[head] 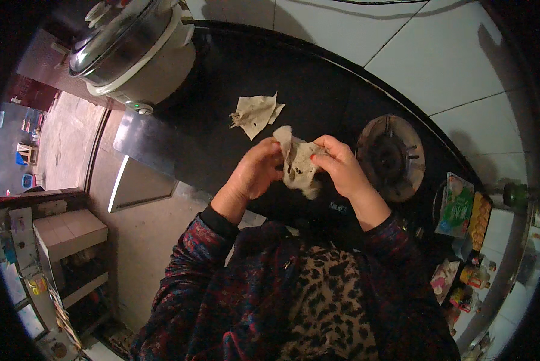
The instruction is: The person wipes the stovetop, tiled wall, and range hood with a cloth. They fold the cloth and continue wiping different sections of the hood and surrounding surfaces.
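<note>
A crumpled beige cloth piece (302,164) with small dark holes or spots hangs between my hands above the black countertop (215,67). My left hand (260,169) grips its left edge with the thumb near the top; some of those fingers are hidden behind it. My right hand (335,160) pinches the upper right edge between thumb and fingers. Beyond my hands, a second beige cloth piece (256,113) with frayed edges and a dark spot lies on the countertop.
A lidded electric cooker (161,67) with a green light stands at the upper left. A round stove burner (391,158) lies right of my right hand. Farther right are a green and white packet (455,205) and several bottles. White tiles (405,49) line the wall.
</note>
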`<move>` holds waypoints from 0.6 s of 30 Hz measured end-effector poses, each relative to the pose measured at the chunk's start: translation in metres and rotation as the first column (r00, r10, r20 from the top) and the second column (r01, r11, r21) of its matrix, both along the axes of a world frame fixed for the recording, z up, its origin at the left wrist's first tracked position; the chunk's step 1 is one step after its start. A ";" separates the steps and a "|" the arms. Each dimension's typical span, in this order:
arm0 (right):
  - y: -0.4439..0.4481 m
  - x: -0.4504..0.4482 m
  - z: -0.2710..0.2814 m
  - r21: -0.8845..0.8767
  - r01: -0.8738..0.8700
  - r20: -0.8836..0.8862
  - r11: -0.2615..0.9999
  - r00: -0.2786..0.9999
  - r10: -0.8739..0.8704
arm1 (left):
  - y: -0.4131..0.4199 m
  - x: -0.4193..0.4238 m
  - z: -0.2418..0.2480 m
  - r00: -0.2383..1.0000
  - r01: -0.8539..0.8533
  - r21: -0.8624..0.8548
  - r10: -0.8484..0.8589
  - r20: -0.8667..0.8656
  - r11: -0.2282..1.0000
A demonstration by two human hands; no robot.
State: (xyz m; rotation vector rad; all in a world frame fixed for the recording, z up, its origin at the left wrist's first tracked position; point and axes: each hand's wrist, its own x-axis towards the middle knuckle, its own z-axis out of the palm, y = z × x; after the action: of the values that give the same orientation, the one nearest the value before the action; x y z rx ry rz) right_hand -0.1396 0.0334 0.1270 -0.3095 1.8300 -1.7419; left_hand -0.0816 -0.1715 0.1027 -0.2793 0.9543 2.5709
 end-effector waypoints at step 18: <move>0.018 -0.001 -0.030 0.357 -0.139 -0.415 0.924 0.862 0.290 | -0.017 0.013 -0.015 0.898 -0.119 -0.809 -0.285 -0.335 0.576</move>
State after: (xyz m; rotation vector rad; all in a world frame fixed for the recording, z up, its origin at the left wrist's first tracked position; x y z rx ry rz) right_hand -0.1407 0.0514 0.0967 -0.8251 2.2665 -1.2585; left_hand -0.0691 -0.1885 0.0881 0.1342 2.2578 1.9175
